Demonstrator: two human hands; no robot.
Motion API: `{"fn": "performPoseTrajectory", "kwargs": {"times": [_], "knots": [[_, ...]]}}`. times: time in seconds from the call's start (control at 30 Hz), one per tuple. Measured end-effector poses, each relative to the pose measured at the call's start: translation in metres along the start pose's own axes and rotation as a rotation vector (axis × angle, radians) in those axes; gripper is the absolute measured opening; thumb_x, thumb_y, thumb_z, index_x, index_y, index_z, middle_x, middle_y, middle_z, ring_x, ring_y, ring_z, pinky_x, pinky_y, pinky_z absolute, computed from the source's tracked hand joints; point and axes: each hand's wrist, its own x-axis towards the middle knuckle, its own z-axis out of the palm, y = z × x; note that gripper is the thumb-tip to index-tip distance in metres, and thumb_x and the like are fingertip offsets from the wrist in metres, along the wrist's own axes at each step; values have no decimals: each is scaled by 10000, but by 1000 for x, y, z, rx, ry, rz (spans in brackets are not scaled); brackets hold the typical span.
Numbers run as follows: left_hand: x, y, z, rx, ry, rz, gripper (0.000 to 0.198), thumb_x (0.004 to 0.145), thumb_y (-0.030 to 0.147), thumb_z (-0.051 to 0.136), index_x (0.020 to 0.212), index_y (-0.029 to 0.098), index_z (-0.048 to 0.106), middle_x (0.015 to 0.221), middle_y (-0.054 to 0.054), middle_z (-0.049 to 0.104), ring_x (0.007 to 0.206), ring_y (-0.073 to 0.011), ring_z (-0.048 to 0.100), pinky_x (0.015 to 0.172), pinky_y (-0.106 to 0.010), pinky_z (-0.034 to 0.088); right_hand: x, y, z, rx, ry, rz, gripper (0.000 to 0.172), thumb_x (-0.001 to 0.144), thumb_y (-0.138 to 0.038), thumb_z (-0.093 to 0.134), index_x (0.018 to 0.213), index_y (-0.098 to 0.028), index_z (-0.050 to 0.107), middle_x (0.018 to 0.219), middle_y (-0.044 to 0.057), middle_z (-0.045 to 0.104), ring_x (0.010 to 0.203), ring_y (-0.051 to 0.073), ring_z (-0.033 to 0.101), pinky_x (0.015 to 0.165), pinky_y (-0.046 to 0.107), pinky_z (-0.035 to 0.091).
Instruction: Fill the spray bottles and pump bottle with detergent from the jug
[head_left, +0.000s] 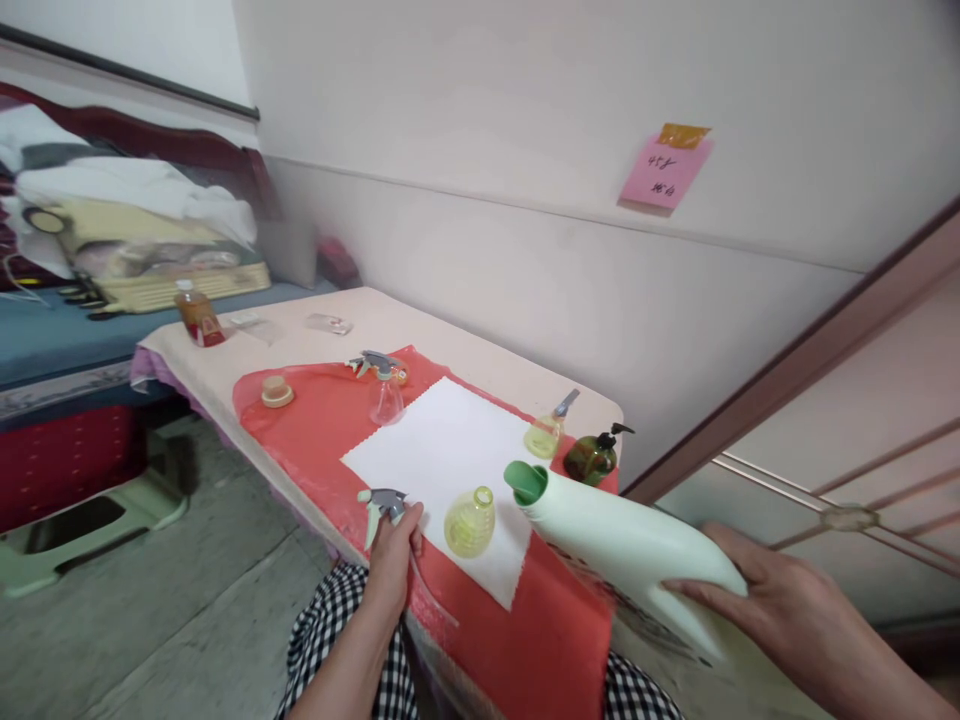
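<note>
Head view, right hand: the right hand (757, 600) at the lower right of the frame grasps the base of a big pale green jug (630, 545), tipped nearly flat, its open green spout (527, 482) pointing left.
Head view, left hand: the left hand (392, 548) at lower centre is clenched around a grey spray head (382, 505) with its tube hanging down.
Small bottle: a yellow bottle (469, 522) stands open on a white cloth (442, 455), just beside the spout and between the two hands.
Spill risk: the spout is wide and the bottle neck narrow, so liquid can miss and soak the cloth and the red sheet (540, 640) on the worktop (465, 350).
Tipping risk: nothing steadies the light bottle; a nudge from the jug can topple it.
Grip risk: the jug is held by one hand at its far end, so it can swing.
Nearby: a dark pump bottle (594, 457) and another yellow bottle (544, 436) stand near the spout.
</note>
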Motion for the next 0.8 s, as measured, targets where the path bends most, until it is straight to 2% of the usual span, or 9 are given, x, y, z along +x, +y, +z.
{"fn": "performPoseTrajectory", "kwargs": {"times": [0.1,0.2,0.47,0.63,0.8], "knots": [[1,0,0,4,-12,-5,300,755,451,694,693,231,500,427,96,460,395,-89,412,437,-211,359,-6,-6,0,-93,5,-48,449,744,-742,514,662,-304,570,634,-31,691,599,242,676,552,344,514],[2,-1,-1,8,-20,-7,318,758,464,686,665,233,489,421,91,459,396,-92,418,436,-215,359,-9,-12,-1,-139,8,-97,416,781,-705,493,705,-309,591,652,-26,715,603,243,700,517,340,524],[2,-5,-2,15,-9,2,299,780,456,676,679,228,511,437,85,472,420,-101,438,466,-225,377,-2,-17,1,-338,160,-392,330,897,-554,450,798,-295,628,748,16,781,603,259,739,387,331,515],[0,-3,-1,10,-15,5,295,783,450,678,674,227,518,447,81,484,427,-100,440,474,-225,379,4,-17,1,-389,150,-431,320,916,-539,450,811,-291,624,910,31,800,685,256,760,405,318,538],[-1,1,0,-7,-35,1,284,770,434,679,657,225,523,438,77,484,413,-98,429,461,-228,368,8,-15,6,-465,124,-415,279,893,-552,523,904,-284,600,731,-11,763,590,252,729,446,344,551]]}}
